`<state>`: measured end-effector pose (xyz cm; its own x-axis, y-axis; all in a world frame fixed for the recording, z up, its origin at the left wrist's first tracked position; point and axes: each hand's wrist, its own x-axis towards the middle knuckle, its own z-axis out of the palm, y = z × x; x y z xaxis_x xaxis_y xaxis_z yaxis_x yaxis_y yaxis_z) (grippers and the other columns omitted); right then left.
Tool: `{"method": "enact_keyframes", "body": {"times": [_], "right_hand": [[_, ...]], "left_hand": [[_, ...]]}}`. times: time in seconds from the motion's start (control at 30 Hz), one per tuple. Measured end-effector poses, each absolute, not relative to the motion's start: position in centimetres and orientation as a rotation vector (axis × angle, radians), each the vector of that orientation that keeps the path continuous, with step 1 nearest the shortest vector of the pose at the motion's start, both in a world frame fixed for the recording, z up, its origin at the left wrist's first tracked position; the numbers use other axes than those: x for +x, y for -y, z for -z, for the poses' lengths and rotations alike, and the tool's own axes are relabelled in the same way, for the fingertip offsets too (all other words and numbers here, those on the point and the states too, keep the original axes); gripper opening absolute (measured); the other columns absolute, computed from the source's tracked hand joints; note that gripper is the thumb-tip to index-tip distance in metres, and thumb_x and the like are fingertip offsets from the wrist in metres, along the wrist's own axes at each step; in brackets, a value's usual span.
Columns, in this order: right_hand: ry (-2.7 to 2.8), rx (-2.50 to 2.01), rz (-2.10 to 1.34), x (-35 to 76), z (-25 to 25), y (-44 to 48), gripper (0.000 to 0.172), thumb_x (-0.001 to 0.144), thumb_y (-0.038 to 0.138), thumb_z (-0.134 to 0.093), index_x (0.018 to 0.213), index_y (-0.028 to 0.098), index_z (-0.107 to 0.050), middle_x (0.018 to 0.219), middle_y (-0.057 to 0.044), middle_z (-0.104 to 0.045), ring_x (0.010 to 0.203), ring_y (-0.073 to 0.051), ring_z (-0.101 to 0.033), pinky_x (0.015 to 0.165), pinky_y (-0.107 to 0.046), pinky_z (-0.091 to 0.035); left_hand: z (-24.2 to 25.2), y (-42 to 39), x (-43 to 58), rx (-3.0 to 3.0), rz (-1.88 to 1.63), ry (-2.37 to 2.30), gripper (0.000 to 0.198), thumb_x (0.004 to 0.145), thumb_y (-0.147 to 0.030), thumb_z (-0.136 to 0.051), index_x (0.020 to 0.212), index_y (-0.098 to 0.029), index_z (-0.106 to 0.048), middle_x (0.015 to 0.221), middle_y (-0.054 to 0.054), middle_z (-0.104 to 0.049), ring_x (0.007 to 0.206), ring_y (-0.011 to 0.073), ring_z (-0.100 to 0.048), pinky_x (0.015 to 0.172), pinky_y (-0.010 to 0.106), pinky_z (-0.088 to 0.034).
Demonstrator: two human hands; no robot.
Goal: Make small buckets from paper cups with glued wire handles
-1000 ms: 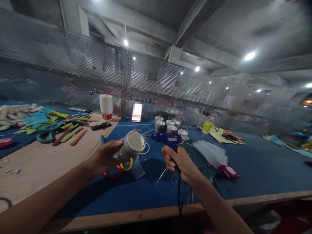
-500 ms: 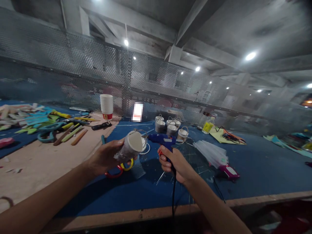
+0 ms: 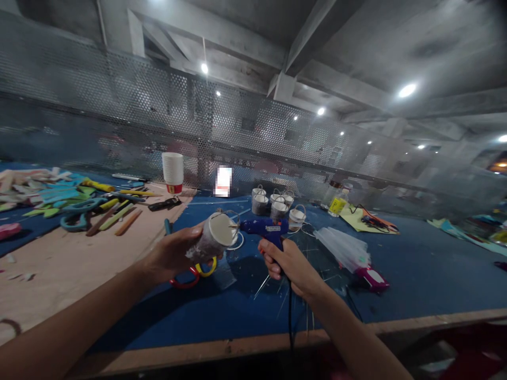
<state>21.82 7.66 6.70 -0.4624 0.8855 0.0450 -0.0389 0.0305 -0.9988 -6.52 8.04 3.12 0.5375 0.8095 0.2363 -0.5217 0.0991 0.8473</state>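
My left hand (image 3: 172,254) is closed round a paper cup (image 3: 213,238) held on its side, its white bottom facing me and a thin wire loop at its rim. My right hand (image 3: 291,264) grips a blue glue gun (image 3: 263,228) by the handle, a finger on the trigger. The gun's nozzle touches the cup's right edge. A black cord (image 3: 290,316) hangs from the gun over the table's front edge. Both hands are above the blue mat (image 3: 415,269).
Red and yellow scissors (image 3: 194,273) lie under the cup. Several small handled cups (image 3: 275,205) stand behind the gun. A bundle of clear glue sticks (image 3: 344,247) lies right, a white cup stack (image 3: 172,171) at the back, and coloured foam strips and tools (image 3: 71,203) at the left.
The glue gun moved left toward the cup until its nozzle met the cup's edge. The cup in my left hand stayed almost still.
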Motion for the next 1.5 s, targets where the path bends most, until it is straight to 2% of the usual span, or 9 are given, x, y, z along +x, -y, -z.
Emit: {"method": "enact_keyframes", "body": {"times": [0.3, 0.47, 0.53, 0.67, 0.77, 0.93, 1.07, 1.2, 1.5], "right_hand": [[1.348, -0.777, -1.738, 23.2, -6.3, -7.5, 0.035, 0.086, 0.048, -0.073, 0.087, 0.015, -0.062, 0.068, 0.005, -0.044, 0.047, -0.003, -0.030, 0.041, -0.016, -0.027], [1.205, -0.752, -1.772, 24.7, -5.9, -8.0, 0.038, 0.082, 0.049, -0.077, 0.080, 0.015, -0.061, 0.070, 0.005, -0.043, 0.046, -0.002, -0.023, 0.039, -0.015, -0.024], [1.210, -0.809, -1.706, 25.5, -5.6, -8.4, 0.042, 0.079, 0.052, -0.079, 0.074, 0.015, -0.058, 0.068, 0.006, -0.043, 0.047, -0.003, -0.026, 0.041, -0.016, -0.032], [1.262, -0.988, -1.475, 27.4, -4.6, -9.5, 0.045, 0.075, 0.057, -0.079, 0.078, 0.015, -0.063, 0.068, 0.002, -0.050, 0.056, -0.008, -0.046, 0.055, -0.022, -0.046], [1.333, -1.168, -1.272, 29.0, -3.8, -10.4, 0.048, 0.075, 0.060, -0.078, 0.082, 0.014, -0.066, 0.064, 0.001, -0.053, 0.055, -0.010, -0.048, 0.053, -0.022, -0.042], [1.553, -1.528, -0.931, 31.5, -2.8, -11.9, 0.049, 0.079, 0.062, -0.070, 0.083, 0.013, -0.068, 0.060, -0.001, -0.057, 0.053, -0.013, -0.052, 0.052, -0.025, -0.040], [1.580, -1.665, -0.801, 32.7, -2.0, -13.4, 0.046, 0.077, 0.058, -0.073, 0.069, 0.014, -0.065, 0.058, -0.004, -0.061, 0.052, -0.013, -0.052, 0.051, -0.026, -0.035], [1.618, -1.792, -0.687, 33.7, -1.1, -14.9, 0.054, 0.083, 0.062, -0.065, 0.057, 0.016, -0.058, 0.055, -0.006, -0.062, 0.049, -0.012, -0.051, 0.051, -0.026, -0.033], [1.754, -2.005, -0.474, 34.8, -0.3, -16.5, 0.059, 0.086, 0.071, -0.054, 0.064, 0.017, -0.064, 0.057, -0.007, -0.068, 0.056, -0.018, -0.062, 0.054, -0.027, -0.037]], "left_hand": [[-3.5, -7.8, -6.4, 1.061, -1.037, -0.325, 0.047, 0.089, -0.035, -0.059, 0.133, -0.016, -0.062, 0.095, 0.012, -0.076, 0.088, 0.0269, -0.071, 0.076, 0.035, -0.057], [-3.4, -7.9, -6.7, 1.035, -1.051, -0.356, 0.049, 0.089, -0.034, -0.058, 0.136, -0.017, -0.060, 0.105, 0.013, -0.076, 0.097, 0.0286, -0.070, 0.082, 0.039, -0.058], [-3.3, -8.0, -6.8, 1.021, -1.051, -0.366, 0.051, 0.089, -0.034, -0.059, 0.137, -0.018, -0.058, 0.108, 0.013, -0.075, 0.098, 0.0295, -0.070, 0.084, 0.040, -0.058], [-3.6, -7.8, -6.8, 0.987, -1.058, -0.373, 0.045, 0.088, -0.033, -0.062, 0.130, -0.015, -0.064, 0.106, 0.013, -0.077, 0.097, 0.0286, -0.071, 0.085, 0.039, -0.058], [-3.9, -7.7, -6.8, 0.949, -1.080, -0.382, 0.040, 0.086, -0.030, -0.064, 0.122, -0.013, -0.067, 0.106, 0.014, -0.078, 0.101, 0.0304, -0.072, 0.087, 0.040, -0.058], [-4.4, -7.7, -7.1, 0.890, -1.193, -0.443, 0.041, 0.085, -0.030, -0.064, 0.124, -0.017, -0.066, 0.110, 0.012, -0.078, 0.098, 0.0307, -0.073, 0.087, 0.044, -0.059], [-4.9, -7.6, -7.2, 0.905, -1.264, -0.468, 0.043, 0.087, -0.031, -0.062, 0.127, -0.016, -0.062, 0.110, 0.012, -0.077, 0.095, 0.0307, -0.073, 0.085, 0.045, -0.060], [-5.3, -7.7, -7.3, 0.946, -1.304, -0.422, 0.043, 0.088, -0.030, -0.062, 0.128, -0.015, -0.060, 0.110, 0.013, -0.077, 0.094, 0.0319, -0.074, 0.083, 0.046, -0.061], [-6.6, -7.4, -7.3, 0.891, -1.412, -0.487, 0.055, 0.077, -0.036, -0.068, 0.128, -0.015, -0.063, 0.111, 0.017, -0.077, 0.091, 0.0331, -0.076, 0.076, 0.042, -0.064]]}}
